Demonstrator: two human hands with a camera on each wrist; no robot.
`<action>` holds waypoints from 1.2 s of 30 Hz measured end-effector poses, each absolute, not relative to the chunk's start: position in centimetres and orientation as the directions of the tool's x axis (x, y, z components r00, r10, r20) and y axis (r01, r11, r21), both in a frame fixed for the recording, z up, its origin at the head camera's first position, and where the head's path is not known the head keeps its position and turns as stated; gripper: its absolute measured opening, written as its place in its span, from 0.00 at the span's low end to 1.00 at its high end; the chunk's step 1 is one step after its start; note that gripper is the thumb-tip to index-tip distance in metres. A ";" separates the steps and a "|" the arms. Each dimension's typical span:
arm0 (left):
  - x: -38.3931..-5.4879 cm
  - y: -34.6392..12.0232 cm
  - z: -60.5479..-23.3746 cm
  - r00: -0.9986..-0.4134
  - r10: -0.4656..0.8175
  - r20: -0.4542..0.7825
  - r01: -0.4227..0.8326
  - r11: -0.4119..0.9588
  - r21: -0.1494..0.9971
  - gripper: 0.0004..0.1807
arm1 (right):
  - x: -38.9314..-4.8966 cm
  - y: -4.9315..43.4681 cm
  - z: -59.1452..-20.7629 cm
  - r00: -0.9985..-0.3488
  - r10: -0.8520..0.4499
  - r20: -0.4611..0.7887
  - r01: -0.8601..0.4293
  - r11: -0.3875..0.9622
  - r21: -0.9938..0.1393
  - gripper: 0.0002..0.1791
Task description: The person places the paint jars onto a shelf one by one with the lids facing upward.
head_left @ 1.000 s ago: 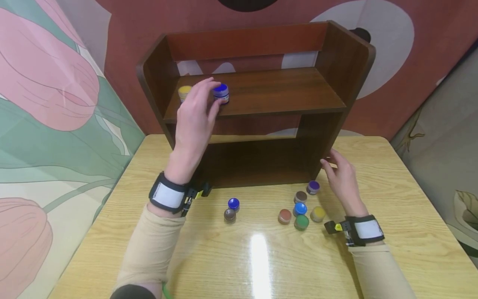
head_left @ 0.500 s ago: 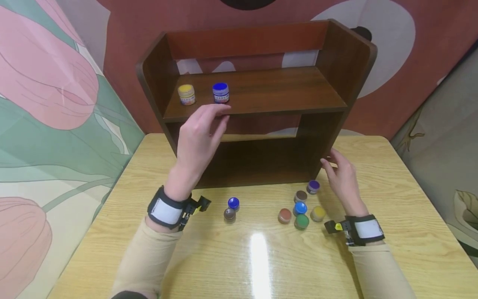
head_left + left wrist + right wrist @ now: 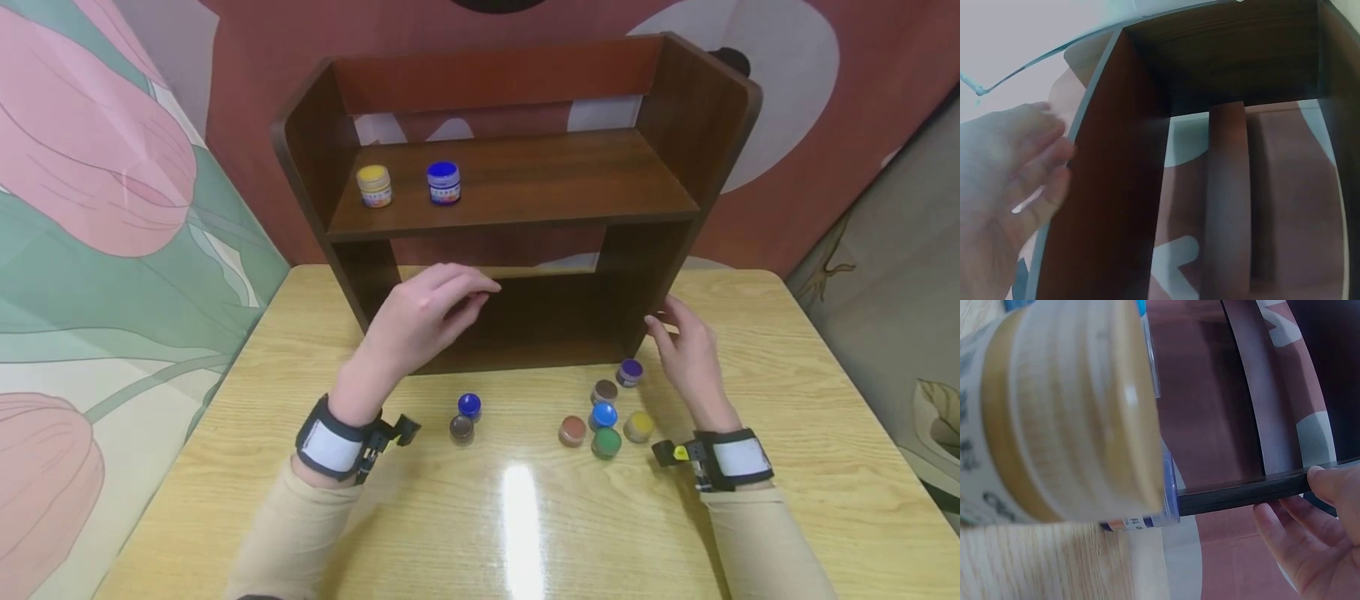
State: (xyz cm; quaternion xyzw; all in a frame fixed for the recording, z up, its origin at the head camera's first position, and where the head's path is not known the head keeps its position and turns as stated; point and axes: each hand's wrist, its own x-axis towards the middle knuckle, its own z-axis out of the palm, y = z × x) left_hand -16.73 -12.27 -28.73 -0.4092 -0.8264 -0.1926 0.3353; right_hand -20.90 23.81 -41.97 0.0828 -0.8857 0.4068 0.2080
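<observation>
My left hand (image 3: 431, 321) hangs in front of the lower opening of a dark brown wooden shelf (image 3: 517, 187), with loosely bent fingers and nothing held. In the left wrist view the hand (image 3: 1019, 169) is beside a shelf board's edge. On the upper shelf stand a yellow paint jar (image 3: 374, 186) at the left and a dark blue paint jar (image 3: 444, 183) to its right, apart. My right hand (image 3: 686, 350) pinches the right side panel low down; in the right wrist view the panel (image 3: 1241, 494) lies between thumb and fingers (image 3: 1285, 544).
On the wooden table (image 3: 465, 517) a blue jar (image 3: 469, 406) and a dark jar (image 3: 461, 429) stand at centre left. Several more, among them a purple jar (image 3: 630, 372), a green jar (image 3: 606, 442) and a yellow jar (image 3: 639, 427), cluster near my right hand.
My left hand has come off the dark blue paint jar on the upper shelf and moved down and slightly right. My right hand stays at the side panel.
</observation>
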 end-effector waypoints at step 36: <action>-13.8 -11.1 -37.6 -0.904 0.147 -0.402 0.133 0.989 0.062 0.48 | -21.0 23.7 -41.8 -0.905 0.036 0.425 -0.302 0.650 -0.697 0.19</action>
